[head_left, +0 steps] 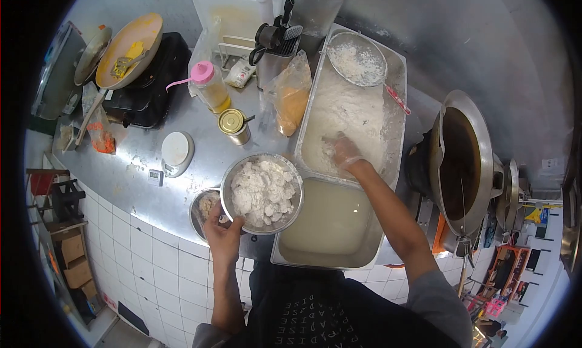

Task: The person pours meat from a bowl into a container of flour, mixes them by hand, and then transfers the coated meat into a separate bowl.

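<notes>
My left hand (223, 230) grips the near left rim of a round metal bowl (263, 193) filled with lumpy, flour-coated pieces. Behind that hand, a smaller metal bowl (200, 217) with pale contents is partly hidden. In a clear glove, my right hand (342, 150) is down in the white flour (348, 114) of a deep metal tray (397, 136), its fingers bent around a floury lump. A sieve (357, 60) with a red handle rests over the tray's far end. Nearer me, a second metal tray (327, 260) holds pale, cloudy liquid.
A large wok (464, 166) of dark liquid stands at the right. Left on the metal counter are a white scale (177, 153), a tin can (234, 127), a pink-topped bottle (209, 87), a bag of orange crumbs (292, 102) and a pan (129, 51) on a black stove.
</notes>
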`<action>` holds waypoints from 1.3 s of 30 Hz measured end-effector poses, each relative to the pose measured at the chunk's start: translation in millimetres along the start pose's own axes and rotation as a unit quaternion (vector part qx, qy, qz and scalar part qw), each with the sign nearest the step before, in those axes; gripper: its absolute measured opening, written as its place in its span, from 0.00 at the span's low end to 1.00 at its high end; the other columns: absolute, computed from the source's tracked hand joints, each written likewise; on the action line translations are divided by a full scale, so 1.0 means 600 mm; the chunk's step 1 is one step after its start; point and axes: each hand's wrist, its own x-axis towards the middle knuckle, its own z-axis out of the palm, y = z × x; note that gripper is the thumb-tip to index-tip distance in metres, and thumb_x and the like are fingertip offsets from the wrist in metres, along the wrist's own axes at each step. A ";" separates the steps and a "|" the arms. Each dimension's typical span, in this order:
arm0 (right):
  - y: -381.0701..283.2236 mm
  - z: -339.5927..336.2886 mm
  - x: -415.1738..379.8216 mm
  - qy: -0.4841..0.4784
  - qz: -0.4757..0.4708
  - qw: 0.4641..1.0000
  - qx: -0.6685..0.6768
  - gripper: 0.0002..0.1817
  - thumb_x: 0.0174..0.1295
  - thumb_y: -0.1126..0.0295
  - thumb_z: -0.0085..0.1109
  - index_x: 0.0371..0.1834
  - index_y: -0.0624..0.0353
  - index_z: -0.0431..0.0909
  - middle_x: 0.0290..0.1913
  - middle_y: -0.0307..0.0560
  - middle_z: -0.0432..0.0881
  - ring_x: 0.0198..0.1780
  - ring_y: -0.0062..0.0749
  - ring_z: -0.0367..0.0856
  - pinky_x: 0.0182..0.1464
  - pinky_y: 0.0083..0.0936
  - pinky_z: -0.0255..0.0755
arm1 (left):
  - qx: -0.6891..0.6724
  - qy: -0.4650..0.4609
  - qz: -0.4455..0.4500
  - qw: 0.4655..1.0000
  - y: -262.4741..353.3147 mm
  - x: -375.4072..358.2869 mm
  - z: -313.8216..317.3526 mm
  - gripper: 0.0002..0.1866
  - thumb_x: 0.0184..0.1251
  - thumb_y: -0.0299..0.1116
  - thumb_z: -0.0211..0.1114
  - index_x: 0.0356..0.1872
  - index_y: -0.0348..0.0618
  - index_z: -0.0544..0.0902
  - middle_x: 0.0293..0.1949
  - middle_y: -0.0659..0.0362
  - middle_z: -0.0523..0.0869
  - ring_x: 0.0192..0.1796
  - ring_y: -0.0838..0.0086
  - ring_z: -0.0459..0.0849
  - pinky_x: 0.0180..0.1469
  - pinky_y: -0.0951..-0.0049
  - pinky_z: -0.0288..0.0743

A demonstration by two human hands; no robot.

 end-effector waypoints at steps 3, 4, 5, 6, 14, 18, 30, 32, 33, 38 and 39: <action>0.010 0.009 0.031 -0.045 -0.014 0.999 -0.004 0.18 0.64 0.68 0.61 0.58 0.52 0.86 0.53 0.62 0.86 0.54 0.55 0.85 0.57 0.36 0.79 | 0.007 -0.008 -0.005 1.000 0.003 -0.002 0.001 0.30 0.59 0.13 0.61 0.67 0.27 0.72 0.53 0.48 0.84 0.42 0.69 0.90 0.40 0.75 0.87; 0.018 0.007 0.035 -0.044 -0.005 0.998 0.033 0.18 0.64 0.68 0.62 0.57 0.53 0.86 0.52 0.62 0.87 0.53 0.55 0.85 0.57 0.36 0.79 | 0.009 -0.008 -0.008 1.000 0.004 -0.003 -0.002 0.31 0.59 0.13 0.62 0.67 0.27 0.72 0.53 0.48 0.84 0.42 0.69 0.90 0.40 0.75 0.87; 0.011 -0.020 0.031 -0.044 0.004 0.997 0.071 0.18 0.64 0.67 0.62 0.57 0.53 0.86 0.51 0.61 0.87 0.52 0.54 0.86 0.56 0.37 0.79 | 0.011 -0.008 -0.012 1.000 0.003 -0.006 -0.003 0.31 0.59 0.13 0.62 0.68 0.27 0.72 0.53 0.47 0.84 0.42 0.69 0.90 0.40 0.75 0.87; 0.005 -0.041 0.029 -0.043 0.011 0.993 0.106 0.17 0.64 0.67 0.63 0.56 0.54 0.86 0.49 0.60 0.88 0.51 0.54 0.87 0.56 0.37 0.79 | 0.012 -0.007 -0.015 1.000 0.003 -0.006 -0.003 0.31 0.59 0.13 0.62 0.68 0.26 0.71 0.54 0.47 0.84 0.42 0.69 0.90 0.40 0.75 0.87; 0.125 0.034 0.048 0.032 0.029 0.889 0.456 0.15 0.61 0.74 0.69 0.51 0.62 0.87 0.45 0.50 0.91 0.41 0.31 0.89 0.46 0.26 0.81 | -0.016 -0.025 0.009 1.000 0.007 -0.016 0.006 0.28 0.61 0.14 0.63 0.66 0.23 0.71 0.55 0.46 0.83 0.44 0.68 0.90 0.42 0.75 0.87; 0.011 -0.128 -0.027 0.078 0.056 0.960 0.265 0.13 0.61 0.78 0.67 0.50 0.64 0.87 0.44 0.46 0.91 0.40 0.25 0.87 0.43 0.23 0.81 | -0.022 -0.023 0.029 0.999 -0.003 -0.013 0.015 0.27 0.61 0.15 0.63 0.64 0.23 0.73 0.53 0.47 0.84 0.45 0.69 0.89 0.42 0.74 0.87; -0.207 -0.279 -0.144 -0.027 -0.275 0.932 0.235 0.19 0.56 0.83 0.66 0.53 0.64 0.86 0.49 0.50 0.90 0.49 0.29 0.88 0.53 0.24 0.81 | -0.040 -0.062 0.043 0.996 0.005 0.007 0.092 0.28 0.59 0.14 0.64 0.64 0.26 0.75 0.49 0.52 0.86 0.38 0.74 0.89 0.36 0.78 0.85; -0.220 -0.262 -0.154 -0.069 -0.242 0.943 0.220 0.21 0.57 0.83 0.65 0.55 0.62 0.86 0.51 0.51 0.90 0.49 0.31 0.89 0.54 0.25 0.81 | -0.041 -0.068 0.027 0.997 0.008 0.003 0.091 0.28 0.58 0.14 0.64 0.64 0.26 0.75 0.49 0.51 0.87 0.38 0.74 0.89 0.37 0.78 0.85; -0.219 -0.270 -0.152 -0.100 -0.179 0.925 0.320 0.21 0.57 0.82 0.66 0.56 0.62 0.85 0.51 0.51 0.90 0.49 0.32 0.89 0.54 0.25 0.81 | -0.041 -0.064 0.022 0.997 0.010 0.001 0.089 0.28 0.58 0.14 0.64 0.64 0.26 0.75 0.49 0.51 0.87 0.39 0.73 0.89 0.37 0.78 0.86; -0.154 -0.320 -0.093 -0.074 0.059 0.821 0.563 0.24 0.57 0.82 0.67 0.60 0.61 0.84 0.53 0.49 0.89 0.48 0.32 0.89 0.53 0.25 0.81 | -0.055 -0.056 -0.001 0.997 -0.002 -0.001 0.046 0.31 0.61 0.14 0.64 0.68 0.23 0.71 0.53 0.46 0.85 0.47 0.66 0.89 0.48 0.73 0.87; -0.125 -0.317 -0.081 -0.069 0.059 0.870 0.486 0.24 0.57 0.79 0.68 0.59 0.61 0.84 0.52 0.49 0.90 0.48 0.34 0.89 0.53 0.26 0.81 | 0.027 -0.045 0.044 0.998 -0.032 0.010 0.019 0.31 0.59 0.14 0.64 0.67 0.25 0.72 0.52 0.46 0.86 0.47 0.66 0.89 0.47 0.72 0.87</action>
